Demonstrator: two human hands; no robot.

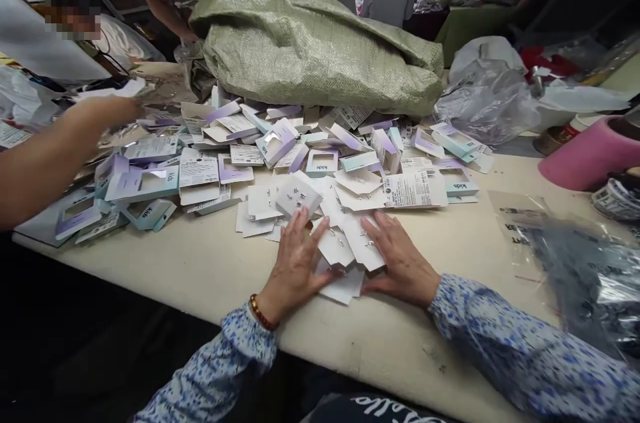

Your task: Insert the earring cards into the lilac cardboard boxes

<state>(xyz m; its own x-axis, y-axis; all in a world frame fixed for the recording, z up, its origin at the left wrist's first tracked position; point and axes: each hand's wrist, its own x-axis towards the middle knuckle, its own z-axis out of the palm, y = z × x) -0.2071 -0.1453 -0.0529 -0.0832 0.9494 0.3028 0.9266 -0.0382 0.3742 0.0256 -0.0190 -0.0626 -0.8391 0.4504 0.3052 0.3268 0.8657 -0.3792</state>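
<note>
My left hand (295,263) and my right hand (400,260) lie flat on the cream table (200,270), fingers spread, on either side of a small heap of white cards (345,246) with tiny metal earrings pinned to them. Both hands touch the cards at the heap's edges; neither grips one. A beaded bracelet sits on my left wrist. Beyond the white cards spreads a wide pile of lilac and teal "kids" packaging cards (280,143).
A big green woven sack (310,43) lies behind the pile. Another person's arm (55,150) reaches in from the left. Clear plastic bags (575,263) lie at right, with a pink roll (590,153) behind them. People stand in the background.
</note>
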